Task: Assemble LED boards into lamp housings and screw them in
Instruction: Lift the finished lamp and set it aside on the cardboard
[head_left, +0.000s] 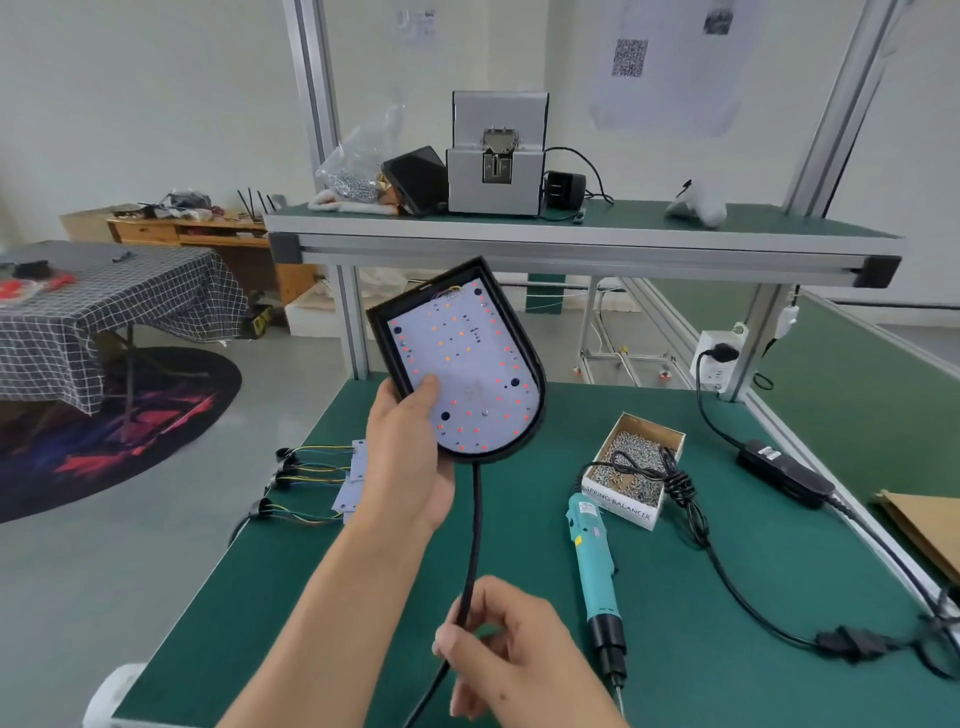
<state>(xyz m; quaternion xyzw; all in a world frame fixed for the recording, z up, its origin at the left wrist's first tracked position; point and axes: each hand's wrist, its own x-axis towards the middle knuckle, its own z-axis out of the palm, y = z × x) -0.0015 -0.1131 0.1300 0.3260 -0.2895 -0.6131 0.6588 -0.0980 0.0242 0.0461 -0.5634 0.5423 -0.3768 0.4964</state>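
The left hand (410, 457) held the black lamp housing (535, 379) up above the green table (727, 639), fingers curled round its edge and the thumb pressed on the white LED board (467, 374) seated inside. The right hand (509, 654) pinched the black cable (475, 525) hanging from the housing. On the table lay a teal screwdriver (592, 561), just beside a box of screws (631, 467), and spare LED boards with wires (332, 483) at the left edge
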